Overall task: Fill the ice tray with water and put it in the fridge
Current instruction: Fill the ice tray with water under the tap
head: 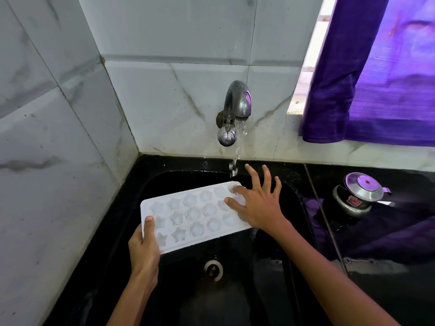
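Step in hand: filling. Next move, by my judgement: bring the tray's cells under the stream, kept level.

Left hand [144,251]: fingers curled round the tray's near-left corner, thumb on top, gripping it.

Tray [188,217]: white, star and flower cells, held over the sink [131,198], its far-right corner just short of the water.

Tap [236,107]: on the wall above the sink's far edge, running.

Right hand [257,202]: fingers spread and straight, resting on the tray's right end; not gripping.

Pot [360,196]: on the tabletop, right of the sink.

One ice tray [188,215], two hands, one tap [236,107], one sink [294,208], one lidded pot [360,194], one curtain [376,78].
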`<state>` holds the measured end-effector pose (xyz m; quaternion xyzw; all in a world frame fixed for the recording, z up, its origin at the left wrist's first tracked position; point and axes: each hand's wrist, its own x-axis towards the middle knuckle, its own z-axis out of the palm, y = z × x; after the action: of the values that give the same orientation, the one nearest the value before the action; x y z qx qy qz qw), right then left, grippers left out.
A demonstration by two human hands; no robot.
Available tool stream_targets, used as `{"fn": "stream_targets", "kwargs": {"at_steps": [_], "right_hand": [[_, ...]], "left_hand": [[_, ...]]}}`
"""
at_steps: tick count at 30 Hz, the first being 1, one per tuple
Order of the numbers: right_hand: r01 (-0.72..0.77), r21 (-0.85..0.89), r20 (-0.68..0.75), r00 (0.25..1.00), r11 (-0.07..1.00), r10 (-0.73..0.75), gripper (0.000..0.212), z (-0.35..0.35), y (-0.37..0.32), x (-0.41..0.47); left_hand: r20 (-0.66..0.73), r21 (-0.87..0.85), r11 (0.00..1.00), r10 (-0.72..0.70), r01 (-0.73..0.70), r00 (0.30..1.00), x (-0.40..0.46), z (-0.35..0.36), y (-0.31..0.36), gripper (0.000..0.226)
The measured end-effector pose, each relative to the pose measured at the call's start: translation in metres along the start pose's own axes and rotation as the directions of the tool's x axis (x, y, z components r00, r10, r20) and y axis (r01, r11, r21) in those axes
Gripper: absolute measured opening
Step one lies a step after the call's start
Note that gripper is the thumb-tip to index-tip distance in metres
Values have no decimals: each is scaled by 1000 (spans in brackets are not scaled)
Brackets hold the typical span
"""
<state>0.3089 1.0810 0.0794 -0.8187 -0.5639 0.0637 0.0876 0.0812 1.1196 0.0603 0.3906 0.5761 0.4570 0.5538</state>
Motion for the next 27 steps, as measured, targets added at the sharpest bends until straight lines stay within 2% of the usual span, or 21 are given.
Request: {"fn": "stream_targets", "kwargs": {"at_steps": [4,7,9,11,16,18,21,27], "right_hand": [[-4,195,8,1000,981,3,42,0,7,-1],[54,333,-32,998,941,-46,61,2,10,-13],[73,361,-52,997,930,-58,68,4,12,-23],[79,296,-37,997,952,-71,71,6,15,-32],[119,60,54,991,991,-123,98,2,19,-31],[131,6,59,990,991,-131,100,0,17,-29],[139,-45,29,990,989,-138,97,-2,14,-25],[118,-12,42,992,993,-118,94,0,11,-22]], "left_hand": [[-6,9,1000,24,-24,1000,2,-2,-1,25],[-20,-10,1000,21,-22,1000,3,-1,0,25],[-32,-23,999,29,-30,999,4,-1,2,24],[-30,-26,999,41,-41,999,6,0,4,24],[-17,-20,999,37,-38,999,13,3,4,23],[-10,-24,999,31,-31,999,15,5,4,23],[-5,-27,999,36,-36,999,18,6,5,22],[22,-35,999,21,-21,1000,23,2,8,24]]}}
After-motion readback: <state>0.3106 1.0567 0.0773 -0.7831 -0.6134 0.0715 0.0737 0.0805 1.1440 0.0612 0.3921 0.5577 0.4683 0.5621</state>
